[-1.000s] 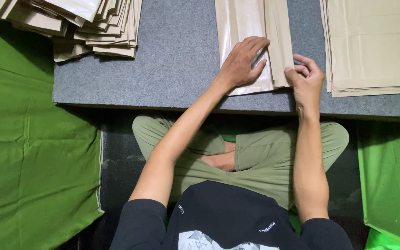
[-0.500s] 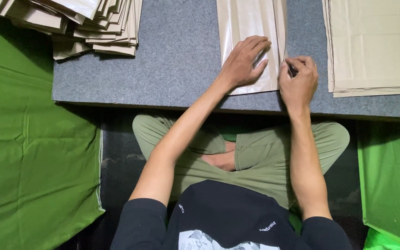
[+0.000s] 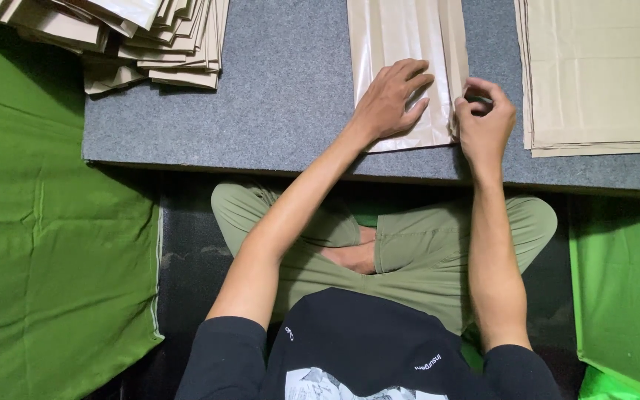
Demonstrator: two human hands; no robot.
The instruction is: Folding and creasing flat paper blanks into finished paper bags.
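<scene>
Table (image 3: 283, 96), grey felt top. Flat tan sheet stack (image 3: 601, 67) at 2 o'clock; folded stack (image 3: 150, 44) at 10. Paper bag (image 3: 401, 44) at 12: light, thin, likely crease-prone, best taken by its edges. Left hand (image 3: 390, 100) spread flat on it; right hand (image 3: 487, 122) pinching its right fold

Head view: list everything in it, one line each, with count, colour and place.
paper bag: one, tan, flat on the mat at centre, under both hands
folded bags pile: one heap, tan, top left of the mat
flat sheets stack: one stack, tan, top right of the mat
mat: one, grey, across the top
green cloth: two areas, far left and far right
left hand: pressed flat on the paper bag
right hand: pinching the paper bag's right edge
</scene>
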